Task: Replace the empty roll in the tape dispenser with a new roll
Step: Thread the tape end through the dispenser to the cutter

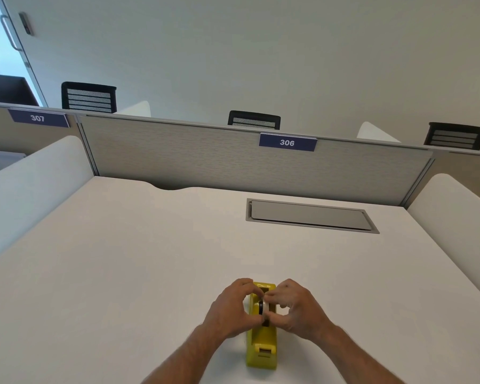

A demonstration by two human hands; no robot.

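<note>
A yellow tape dispenser [262, 342] sits on the white bench [150, 259], near its front edge, lengthwise to the person, with its cutter end toward the viewer. Both hands meet over the well in the middle of it. The left hand [232, 309] curls in from the left side and the right hand [295, 307] from the right, thumbs and forefingers pinched together on a small dark-and-pale round piece [262, 307] that stands on edge in the well. This looks like the spindle with a roll on it, though the fingers hide too much to say whether the roll is the spent core or the fresh one. No other roll shows anywhere on the bench.

The step in hand appears to be working that spindle in or out of its slots. To do it well, the pull or push should run straight along the slots in the dispenser walls, both ends of the axle moving together, so it does not cock and jam. One hand could better press the heavy body down while the other handles the hub, since a two-sided pinch may lift the whole dispenser. Fingers should keep clear of the toothed blade at the near end. If a new roll is going on, its free end should feed over the top toward the cutter.
</note>
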